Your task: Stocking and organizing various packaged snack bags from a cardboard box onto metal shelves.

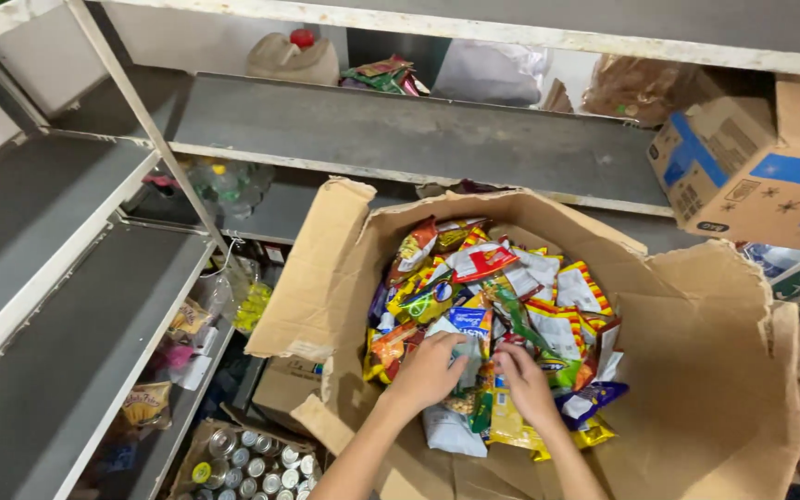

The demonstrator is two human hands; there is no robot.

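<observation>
Around you stand grey metal shelves, mostly bare, with a blue-and-brown carton on the right end of the middle one and a cream jug far back. Before you sits a big open cardboard box, its torn flaps spread wide, filled with a heap of colourful snack packets. Lower left, an open case of tin cans rests on the floor beside the shelving.

Your hands are both down in the near edge of the heap, close together. Your left hand is curled with its fingers closed on a pale packet that stands roughly upright, long axis running away from you. Your right hand pinches at the same spot from the other side; whether it grips that packet or its neighbour, you cannot tell. The packet lies between your hands, the left one nearer.
</observation>
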